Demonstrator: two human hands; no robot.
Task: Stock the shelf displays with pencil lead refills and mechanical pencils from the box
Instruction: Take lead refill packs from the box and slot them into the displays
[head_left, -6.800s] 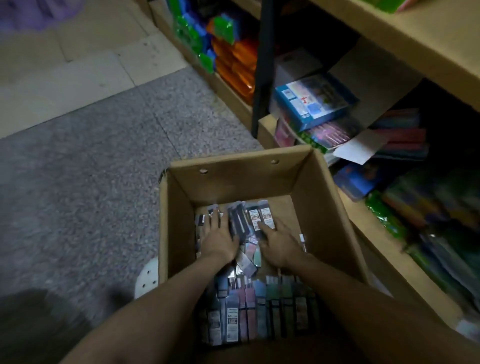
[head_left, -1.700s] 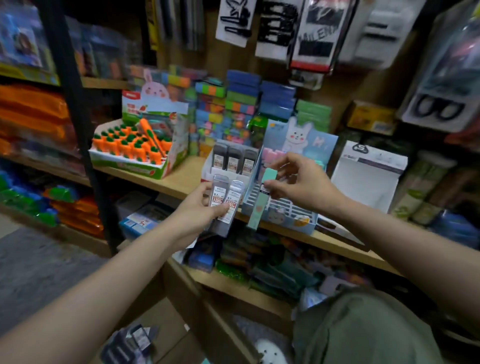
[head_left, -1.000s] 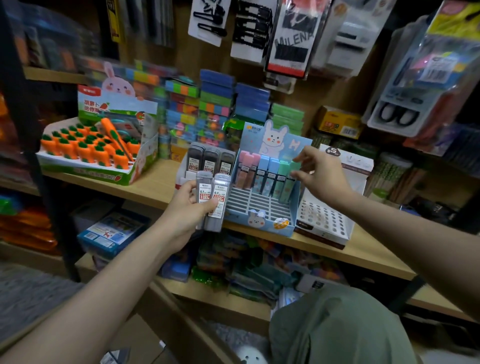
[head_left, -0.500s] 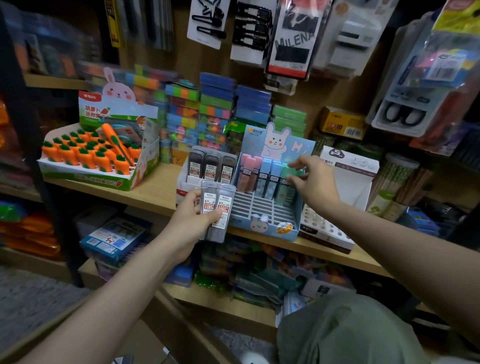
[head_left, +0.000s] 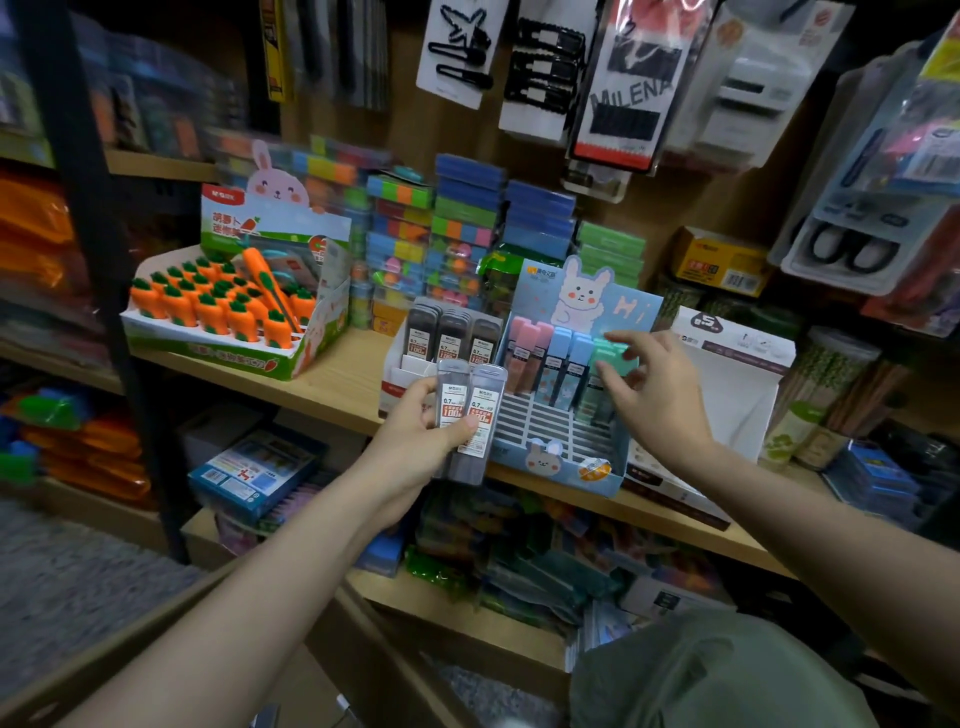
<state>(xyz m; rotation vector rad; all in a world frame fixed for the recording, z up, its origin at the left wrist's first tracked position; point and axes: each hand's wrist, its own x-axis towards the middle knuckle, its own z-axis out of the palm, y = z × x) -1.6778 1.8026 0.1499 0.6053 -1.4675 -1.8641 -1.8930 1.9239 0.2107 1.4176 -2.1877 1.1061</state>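
The left hand grips two grey lead refill cases upright in front of the white refill display. At its 3 o'clock, the right hand, fingers loosely spread, touches the green cases (rightmost row) in the blue rabbit display on the wooden shelf.

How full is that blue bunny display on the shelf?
Partly full. The blue bunny display holds pink, blue and green packs only along its back row; the white slots in front are empty.
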